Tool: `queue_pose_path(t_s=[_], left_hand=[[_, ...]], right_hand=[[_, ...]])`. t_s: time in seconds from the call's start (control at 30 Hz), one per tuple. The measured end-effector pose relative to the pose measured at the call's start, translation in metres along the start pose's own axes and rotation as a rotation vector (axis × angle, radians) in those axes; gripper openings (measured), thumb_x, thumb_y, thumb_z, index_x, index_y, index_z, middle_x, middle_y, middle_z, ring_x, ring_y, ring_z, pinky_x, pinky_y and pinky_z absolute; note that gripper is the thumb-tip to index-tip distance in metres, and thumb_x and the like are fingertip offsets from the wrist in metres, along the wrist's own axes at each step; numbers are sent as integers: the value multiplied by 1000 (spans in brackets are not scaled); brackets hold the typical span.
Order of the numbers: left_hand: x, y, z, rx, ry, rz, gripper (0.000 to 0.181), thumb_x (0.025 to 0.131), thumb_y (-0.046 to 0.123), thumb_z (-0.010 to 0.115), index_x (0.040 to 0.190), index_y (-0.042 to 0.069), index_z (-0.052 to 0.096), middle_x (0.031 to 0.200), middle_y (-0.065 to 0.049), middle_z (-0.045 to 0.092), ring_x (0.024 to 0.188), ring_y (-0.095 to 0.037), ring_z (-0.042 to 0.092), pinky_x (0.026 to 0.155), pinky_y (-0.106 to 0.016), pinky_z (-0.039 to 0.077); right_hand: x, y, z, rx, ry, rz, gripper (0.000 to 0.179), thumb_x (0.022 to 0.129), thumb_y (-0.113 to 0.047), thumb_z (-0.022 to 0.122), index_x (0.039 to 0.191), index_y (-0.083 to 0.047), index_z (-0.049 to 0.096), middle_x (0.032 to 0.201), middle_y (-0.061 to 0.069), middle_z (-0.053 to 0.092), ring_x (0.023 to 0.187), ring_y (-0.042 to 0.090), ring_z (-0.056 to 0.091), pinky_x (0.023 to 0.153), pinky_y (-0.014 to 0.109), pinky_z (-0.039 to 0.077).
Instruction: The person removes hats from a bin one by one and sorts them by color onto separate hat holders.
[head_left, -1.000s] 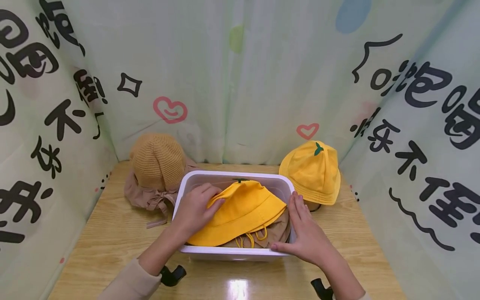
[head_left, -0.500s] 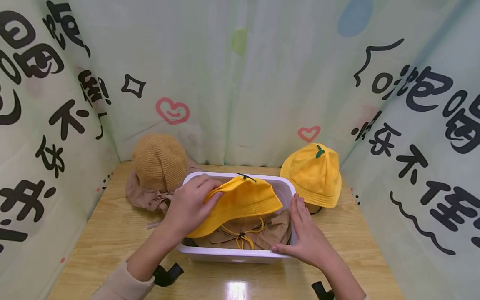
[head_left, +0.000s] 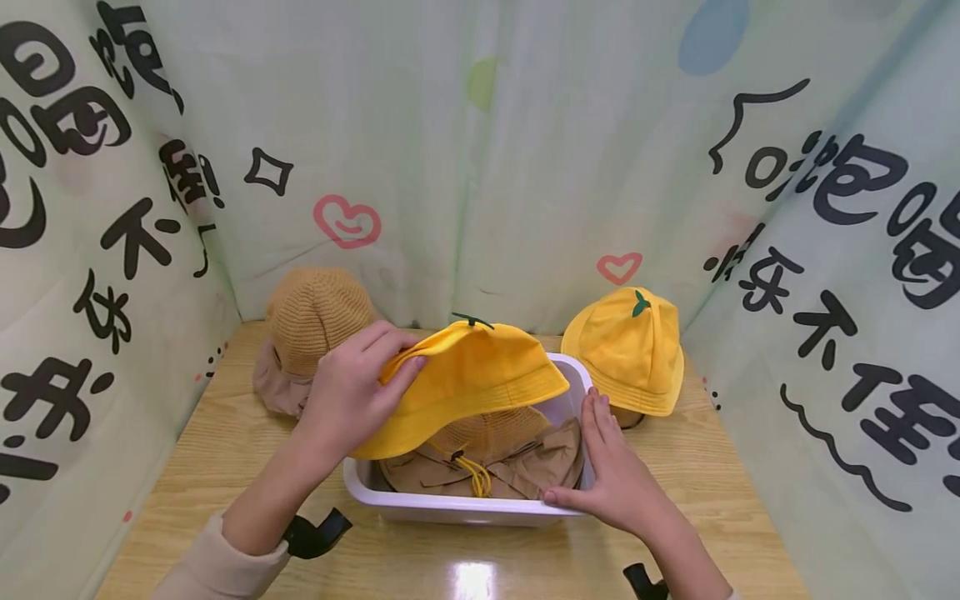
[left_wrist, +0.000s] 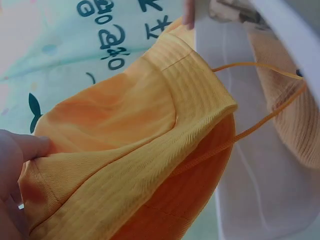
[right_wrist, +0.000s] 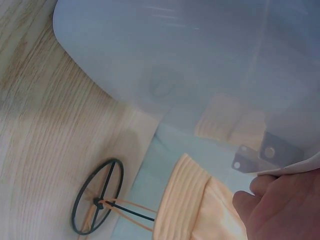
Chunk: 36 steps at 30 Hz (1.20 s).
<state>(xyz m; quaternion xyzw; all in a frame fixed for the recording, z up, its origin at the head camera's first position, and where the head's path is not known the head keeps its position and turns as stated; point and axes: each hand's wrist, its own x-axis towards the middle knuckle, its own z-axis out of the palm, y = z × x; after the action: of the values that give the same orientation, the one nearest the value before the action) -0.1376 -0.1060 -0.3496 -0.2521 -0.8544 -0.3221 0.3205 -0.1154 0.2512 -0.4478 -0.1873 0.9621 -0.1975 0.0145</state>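
Observation:
My left hand (head_left: 358, 387) pinches the brim of a yellow bucket hat (head_left: 472, 367) with a green sprout on its crown. The hat is lifted and tilted above a white plastic bin (head_left: 465, 510), its yellow cord hanging down into it. Inside the bin lies a tan knitted hat with a brown fabric brim (head_left: 547, 458), partly covered by the yellow one. My right hand (head_left: 615, 475) rests on the bin's right rim, thumb along the front edge and fingers on the side. In the left wrist view the yellow hat (left_wrist: 150, 130) fills the middle, gripped at its edge.
Behind the bin at left stands another tan knitted hat (head_left: 318, 321) with a brown brim. A second yellow sprout hat (head_left: 626, 350) sits at back right on a stand whose black round base (right_wrist: 97, 197) shows. Printed curtains (head_left: 525, 167) enclose the wooden table (head_left: 247, 483).
My left hand has raised the yellow hat and moved it up and left, uncovering more of the tan hat in the bin. The right hand stays on the rim.

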Motion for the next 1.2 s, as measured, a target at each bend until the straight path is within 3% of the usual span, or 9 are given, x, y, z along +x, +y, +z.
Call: queue_pose_path(t_s=[0.4, 0.53, 0.87, 1.2], left_hand=[[13, -7, -32, 47, 57, -30, 15, 87, 17, 78, 99, 9, 72, 91, 0, 68, 73, -13, 62, 63, -30, 54], [18, -12, -43, 65, 100, -15, 15, 87, 15, 79, 98, 7, 73, 92, -3, 69, 77, -16, 64, 64, -32, 54], [27, -18, -68, 31, 188, -19, 17, 84, 8, 80, 99, 3, 74, 93, -7, 70, 82, -19, 65, 76, -8, 43], [29, -24, -88, 59, 240, -32, 17, 84, 6, 79, 99, -1, 74, 91, -13, 69, 81, -21, 62, 75, -8, 40]], right_hand=[[-2, 0, 0, 4, 5, -7, 132, 72, -68, 76, 159, -1, 3, 167, 19, -2, 152, 43, 2, 112, 66, 28], [-2, 0, 1, 4, 8, -7, 132, 72, -67, 77, 159, -1, 3, 166, 19, -2, 152, 41, 1, 112, 65, 27], [0, -1, 1, 8, 7, -13, 132, 72, -68, 76, 159, 0, 3, 166, 20, -2, 151, 45, 3, 111, 66, 27], [-1, -1, 0, 7, -8, 2, 132, 71, -66, 78, 159, 0, 4, 167, 18, -4, 153, 40, 0, 113, 64, 27]])
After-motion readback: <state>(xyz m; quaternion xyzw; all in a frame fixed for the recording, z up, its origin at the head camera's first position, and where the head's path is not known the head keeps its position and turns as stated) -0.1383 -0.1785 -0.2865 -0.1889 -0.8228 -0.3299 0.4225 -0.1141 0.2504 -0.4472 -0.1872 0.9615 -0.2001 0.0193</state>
